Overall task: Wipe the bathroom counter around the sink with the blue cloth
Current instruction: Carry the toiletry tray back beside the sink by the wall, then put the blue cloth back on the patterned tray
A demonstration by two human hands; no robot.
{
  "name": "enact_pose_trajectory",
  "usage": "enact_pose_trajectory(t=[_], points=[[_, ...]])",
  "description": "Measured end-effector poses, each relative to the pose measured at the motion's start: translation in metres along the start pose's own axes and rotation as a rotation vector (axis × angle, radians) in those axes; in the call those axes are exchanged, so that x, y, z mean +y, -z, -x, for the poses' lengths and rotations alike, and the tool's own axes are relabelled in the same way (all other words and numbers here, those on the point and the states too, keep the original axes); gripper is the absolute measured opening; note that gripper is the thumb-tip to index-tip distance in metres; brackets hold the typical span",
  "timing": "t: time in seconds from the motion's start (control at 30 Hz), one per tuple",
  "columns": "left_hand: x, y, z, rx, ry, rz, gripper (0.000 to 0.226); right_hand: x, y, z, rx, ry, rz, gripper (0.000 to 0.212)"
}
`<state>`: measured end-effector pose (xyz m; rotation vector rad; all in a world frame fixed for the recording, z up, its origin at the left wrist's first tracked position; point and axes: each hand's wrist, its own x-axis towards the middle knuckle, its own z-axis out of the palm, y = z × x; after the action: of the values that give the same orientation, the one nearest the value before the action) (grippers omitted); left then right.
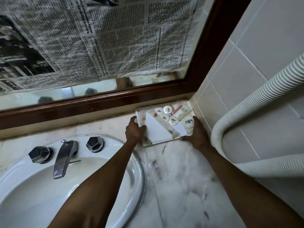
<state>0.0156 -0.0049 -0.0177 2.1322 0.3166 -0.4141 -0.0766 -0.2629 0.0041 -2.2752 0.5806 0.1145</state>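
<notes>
Sink (138,175) nearest, front-left. Tray (162,143) in counter's (177,178) back-right corner is gripped on both sides: left hand (134,130) and right hand (195,134) equally near. Blue cloth not seen.

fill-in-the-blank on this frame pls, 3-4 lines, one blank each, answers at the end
1. Both hands hold the tray of toiletries, the left hand on its left edge and the right hand on its ____ edge.
2. The mirror is mostly covered with ____.
3. The faucet spout sits between two dark ____.
4. The ribbed white hose runs along the ____ wall.

Answers: right; newspaper; knobs; tiled
</notes>
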Motion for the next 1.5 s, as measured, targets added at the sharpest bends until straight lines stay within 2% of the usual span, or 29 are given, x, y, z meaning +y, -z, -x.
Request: enact_pose_trajectory(t=[0.17,0.3,0.47,0.57,0.7,0.87,1.17,1.3,1.33,1.4,1.5], points=[[0.004,0.01,-0.01,-0.102,0.051,0.057,0.065,-0.003,-0.001,0.0,0.042,0.009,0.11,0.111],[0.013,0.05,-0.004,-0.149,-0.072,-0.099,0.058,-0.021,-0.012,0.009,0.037,0.127,0.172,0.086],[0.007,0.138,0.043,-0.122,-0.289,-0.103,0.036,-0.105,-0.052,0.031,0.015,0.294,-0.006,0.043],[-0.022,0.204,0.08,-0.065,-0.348,-0.067,0.024,-0.177,-0.093,0.055,-0.036,0.391,-0.1,0.028],[-0.084,0.294,0.123,0.098,-0.341,-0.054,0.017,-0.266,-0.159,0.106,-0.161,0.48,-0.165,0.023],[-0.181,0.403,0.17,0.247,-0.257,0.029,0.02,-0.349,-0.245,0.187,-0.249,0.584,-0.18,0.024],[-0.348,0.553,0.219,0.391,-0.074,-0.012,0.023,-0.44,-0.389,0.313,-0.419,0.662,-0.152,0.022],[-0.391,0.597,0.216,0.487,-0.137,-0.146,0.013,-0.464,-0.44,0.34,-0.508,0.658,-0.074,0.025],[-0.397,0.605,0.213,0.496,-0.142,-0.166,0.011,-0.469,-0.451,0.341,-0.529,0.649,-0.055,0.026],[-0.408,0.618,0.201,0.459,-0.145,-0.197,0.023,-0.476,-0.473,0.339,-0.559,0.629,-0.015,0.027],[-0.423,0.632,0.171,0.31,-0.178,-0.357,0.033,-0.482,-0.504,0.329,-0.582,0.601,0.036,0.028]])
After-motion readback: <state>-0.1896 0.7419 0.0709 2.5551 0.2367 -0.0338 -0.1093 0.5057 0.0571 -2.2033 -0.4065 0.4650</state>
